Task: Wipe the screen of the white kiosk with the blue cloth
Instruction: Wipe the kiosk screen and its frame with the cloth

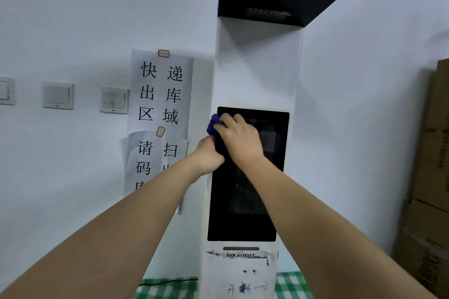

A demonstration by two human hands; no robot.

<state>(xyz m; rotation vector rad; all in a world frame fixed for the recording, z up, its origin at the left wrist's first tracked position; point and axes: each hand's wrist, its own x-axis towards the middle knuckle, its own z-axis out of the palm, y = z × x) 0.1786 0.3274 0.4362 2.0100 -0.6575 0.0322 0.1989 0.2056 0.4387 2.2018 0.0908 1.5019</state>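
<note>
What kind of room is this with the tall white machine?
Probably a parcel pick-up or storeroom corner. A white kiosk with a dark screen stands by the wall, paper signs with large printed characters hang beside it, and cardboard boxes are stacked on the right.

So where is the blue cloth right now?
In the head view, the blue cloth is bunched under the right hand at the upper left corner of the kiosk screen, just above the left hand.
</note>
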